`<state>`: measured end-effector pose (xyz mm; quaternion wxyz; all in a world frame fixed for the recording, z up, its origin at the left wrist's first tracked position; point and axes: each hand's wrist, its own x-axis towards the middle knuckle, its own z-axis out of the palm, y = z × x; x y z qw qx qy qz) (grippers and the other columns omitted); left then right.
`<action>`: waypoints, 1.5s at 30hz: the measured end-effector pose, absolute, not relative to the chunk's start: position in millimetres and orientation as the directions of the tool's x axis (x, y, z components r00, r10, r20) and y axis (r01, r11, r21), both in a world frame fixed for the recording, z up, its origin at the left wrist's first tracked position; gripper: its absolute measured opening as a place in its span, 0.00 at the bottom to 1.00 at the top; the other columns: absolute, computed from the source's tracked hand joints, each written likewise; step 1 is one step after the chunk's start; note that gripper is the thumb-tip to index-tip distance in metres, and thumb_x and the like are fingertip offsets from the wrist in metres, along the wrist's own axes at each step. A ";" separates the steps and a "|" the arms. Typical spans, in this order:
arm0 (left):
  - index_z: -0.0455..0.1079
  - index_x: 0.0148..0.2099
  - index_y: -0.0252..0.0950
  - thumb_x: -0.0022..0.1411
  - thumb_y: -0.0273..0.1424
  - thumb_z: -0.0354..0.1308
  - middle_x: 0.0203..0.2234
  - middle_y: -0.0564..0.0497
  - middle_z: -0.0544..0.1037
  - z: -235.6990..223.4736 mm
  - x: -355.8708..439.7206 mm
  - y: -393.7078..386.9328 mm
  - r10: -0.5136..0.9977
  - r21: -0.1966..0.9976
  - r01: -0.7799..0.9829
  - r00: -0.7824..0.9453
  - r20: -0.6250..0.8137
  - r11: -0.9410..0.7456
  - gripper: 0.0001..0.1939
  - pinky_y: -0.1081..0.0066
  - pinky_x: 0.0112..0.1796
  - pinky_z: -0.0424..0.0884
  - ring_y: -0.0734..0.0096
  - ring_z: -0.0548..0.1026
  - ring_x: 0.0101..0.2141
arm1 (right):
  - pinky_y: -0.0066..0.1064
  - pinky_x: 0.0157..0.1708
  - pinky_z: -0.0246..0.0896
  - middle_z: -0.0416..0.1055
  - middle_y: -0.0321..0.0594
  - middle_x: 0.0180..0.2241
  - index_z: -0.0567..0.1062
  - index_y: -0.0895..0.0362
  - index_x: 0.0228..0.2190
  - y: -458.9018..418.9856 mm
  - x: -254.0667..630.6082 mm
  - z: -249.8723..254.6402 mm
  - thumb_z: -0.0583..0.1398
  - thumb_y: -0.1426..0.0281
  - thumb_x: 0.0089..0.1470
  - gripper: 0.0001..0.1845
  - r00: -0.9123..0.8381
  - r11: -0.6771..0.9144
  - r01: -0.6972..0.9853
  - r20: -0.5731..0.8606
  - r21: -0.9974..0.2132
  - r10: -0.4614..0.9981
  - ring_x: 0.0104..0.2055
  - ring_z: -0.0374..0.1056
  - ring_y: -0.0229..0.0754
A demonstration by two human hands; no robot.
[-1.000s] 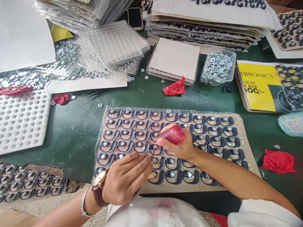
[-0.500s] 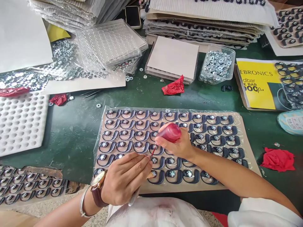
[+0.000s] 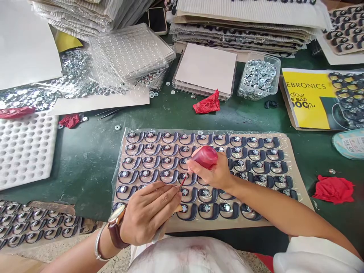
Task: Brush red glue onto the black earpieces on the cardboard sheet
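A cardboard sheet [image 3: 290, 151] under clear film carries rows of dark hook-shaped parts [image 3: 256, 155] with round metal centres. My right hand [image 3: 216, 172] is closed round a small red bottle [image 3: 205, 156], tilted with its mouth toward the left, just above the sheet's middle. My left hand [image 3: 149, 214], with a brown-strapped watch at the wrist, pinches a thin red-tipped stick [image 3: 182, 183]. The stick's tip sits at the bottle's mouth, over one of the parts.
Green table [image 3: 85, 159]. White foam tray [image 3: 25, 149] with holes at left, another sheet of parts [image 3: 31, 227] at lower left. Clear tub of washers [image 3: 258, 77], blister trays [image 3: 127, 53], red rags [image 3: 207, 104] [image 3: 332, 187], yellow printed sheet [image 3: 308, 98], cardboard stacks behind.
Both hands have stayed almost in place; the bottle and stick tip remain together. The view has shifted slightly, nothing was picked up or let go.
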<state>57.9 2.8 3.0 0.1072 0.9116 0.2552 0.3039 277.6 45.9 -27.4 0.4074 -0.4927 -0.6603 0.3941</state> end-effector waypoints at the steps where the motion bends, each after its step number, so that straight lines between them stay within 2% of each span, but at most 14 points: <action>1: 0.72 0.47 0.29 0.66 0.24 0.52 0.38 0.44 0.82 2.5 57.4 2.6 0.530 0.354 0.398 0.689 0.494 -0.847 0.10 0.65 0.43 0.78 0.65 0.81 0.40 | 0.31 0.30 0.69 0.72 0.35 0.18 0.75 0.55 0.21 45.9 278.2 -26.4 0.63 0.60 0.57 0.16 -0.188 0.205 0.340 0.147 -0.918 0.971 0.23 0.69 0.38; 8: 0.72 0.47 0.26 0.62 0.20 0.50 0.40 0.42 0.82 -1.5 51.7 4.4 0.535 0.424 0.352 0.703 0.469 -0.834 0.13 0.62 0.43 0.77 0.62 0.81 0.41 | 0.30 0.27 0.67 0.71 0.34 0.17 0.75 0.55 0.21 45.6 280.2 -23.9 0.63 0.61 0.56 0.16 -0.196 0.207 0.347 0.146 -0.915 0.970 0.21 0.68 0.37; 13: 0.71 0.48 0.28 0.58 0.18 0.52 0.39 0.43 0.82 -1.4 49.9 10.5 0.573 0.493 0.343 0.683 0.453 -0.799 0.16 0.63 0.42 0.77 0.64 0.81 0.39 | 0.30 0.25 0.66 0.70 0.34 0.17 0.75 0.56 0.21 43.9 280.3 -25.6 0.63 0.60 0.56 0.17 -0.174 0.207 0.300 0.159 -0.931 0.972 0.20 0.67 0.37; 22: 0.71 0.46 0.31 0.61 0.18 0.53 0.36 0.46 0.82 4.7 53.5 19.7 0.644 0.601 0.332 0.633 0.430 -0.727 0.13 0.67 0.39 0.77 0.68 0.81 0.36 | 0.30 0.24 0.67 0.72 0.35 0.19 0.75 0.56 0.23 41.7 279.7 -29.8 0.65 0.61 0.54 0.14 -0.246 0.176 0.232 0.117 -0.957 0.962 0.21 0.69 0.38; 31: 0.73 0.43 0.35 0.62 0.19 0.55 0.34 0.51 0.82 5.1 50.2 32.0 0.759 0.727 0.357 0.556 0.340 -0.587 0.10 0.71 0.38 0.75 0.72 0.80 0.34 | 0.26 0.21 0.65 0.72 0.33 0.19 0.74 0.56 0.26 41.3 277.9 -30.0 0.67 0.59 0.52 0.14 -0.280 0.187 0.177 0.133 -0.966 0.951 0.21 0.67 0.35; 40: 0.73 0.42 0.36 0.65 0.21 0.55 0.34 0.51 0.82 6.0 50.6 33.2 0.776 0.743 0.361 0.539 0.326 -0.563 0.08 0.72 0.37 0.75 0.72 0.80 0.33 | 0.31 0.25 0.70 0.74 0.36 0.20 0.75 0.55 0.30 39.2 278.4 -34.8 0.65 0.57 0.55 0.14 -0.267 0.075 0.098 0.046 -0.992 0.962 0.22 0.71 0.39; 45: 0.74 0.40 0.36 0.68 0.25 0.53 0.31 0.52 0.82 5.9 50.0 37.5 0.807 0.761 0.388 0.514 0.291 -0.521 0.08 0.74 0.34 0.75 0.73 0.79 0.31 | 0.31 0.26 0.71 0.75 0.37 0.22 0.73 0.55 0.27 38.5 278.6 -36.6 0.65 0.59 0.55 0.14 -0.290 0.084 0.095 0.054 -0.992 0.955 0.24 0.72 0.39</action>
